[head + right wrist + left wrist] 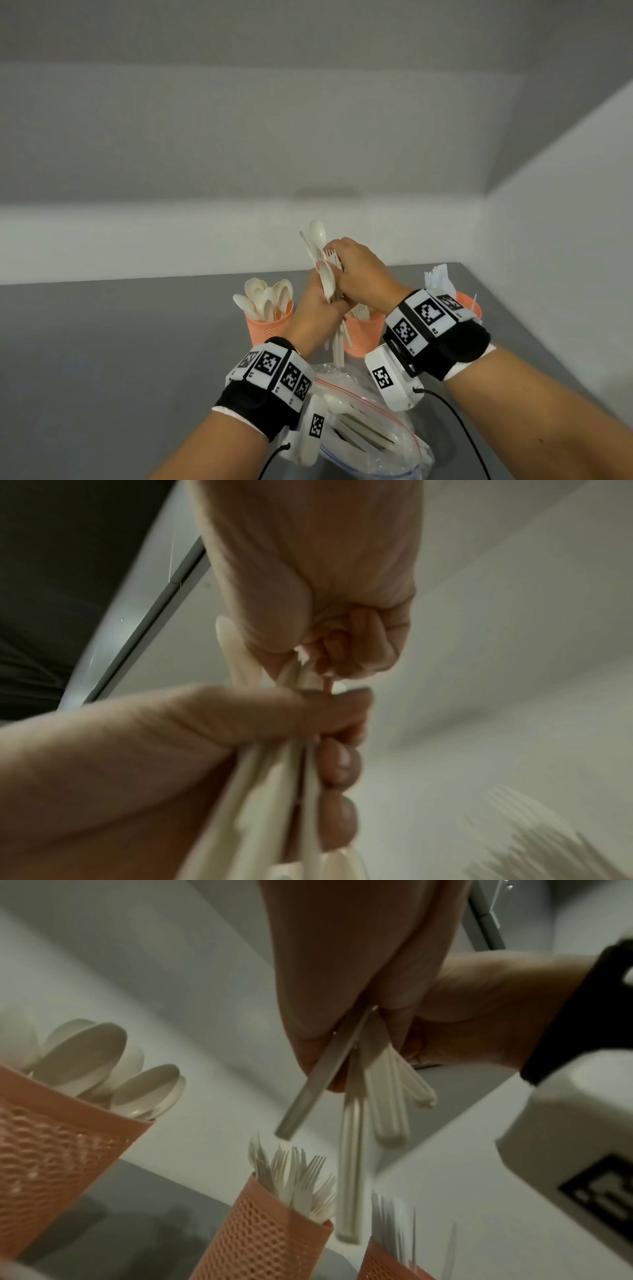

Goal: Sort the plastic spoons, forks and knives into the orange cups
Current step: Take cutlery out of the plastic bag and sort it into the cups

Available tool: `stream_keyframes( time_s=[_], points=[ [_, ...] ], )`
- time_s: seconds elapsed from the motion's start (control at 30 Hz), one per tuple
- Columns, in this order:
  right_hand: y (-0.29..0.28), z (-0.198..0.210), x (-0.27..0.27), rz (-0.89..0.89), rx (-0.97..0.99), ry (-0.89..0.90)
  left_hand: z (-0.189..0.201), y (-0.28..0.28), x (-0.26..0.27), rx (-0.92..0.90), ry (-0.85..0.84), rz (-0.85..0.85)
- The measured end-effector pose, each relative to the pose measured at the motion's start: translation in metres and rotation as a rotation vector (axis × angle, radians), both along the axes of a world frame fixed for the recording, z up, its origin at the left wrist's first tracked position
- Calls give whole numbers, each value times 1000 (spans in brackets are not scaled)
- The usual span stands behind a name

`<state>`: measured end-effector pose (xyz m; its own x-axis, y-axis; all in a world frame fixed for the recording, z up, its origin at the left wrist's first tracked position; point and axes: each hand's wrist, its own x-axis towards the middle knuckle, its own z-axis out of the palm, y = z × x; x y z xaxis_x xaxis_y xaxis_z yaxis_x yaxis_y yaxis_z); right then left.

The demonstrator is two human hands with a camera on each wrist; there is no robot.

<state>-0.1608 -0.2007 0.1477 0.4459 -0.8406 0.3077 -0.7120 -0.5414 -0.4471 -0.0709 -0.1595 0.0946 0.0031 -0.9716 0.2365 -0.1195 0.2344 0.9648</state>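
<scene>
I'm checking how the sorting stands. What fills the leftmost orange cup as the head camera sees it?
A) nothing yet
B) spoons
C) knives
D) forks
B: rounded spoon bowls stick up out of the leftmost orange cup, while fork tines show in the middle cup; the left hand grips a mixed bundle of cutlery whose top the right hand pinches.

cutlery (324,270): glossy cream plastic | cups (269,330): matt orange plastic mesh | bag (373,428): clear film
</scene>
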Motion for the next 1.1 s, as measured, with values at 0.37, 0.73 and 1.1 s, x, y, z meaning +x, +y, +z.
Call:
stream_keyframes(
  time_s=[0.37, 0.73, 1.1],
  points=[
    [-4, 4, -23, 114, 490, -517, 9, 6, 7, 164, 393, -137],
    [-24, 22, -55, 106, 331, -738, 15, -9, 14, 251, 708, 46],
    [-62, -39, -59, -160, 75, -916, 12, -10, 22, 125, 417, 44]
  ],
)
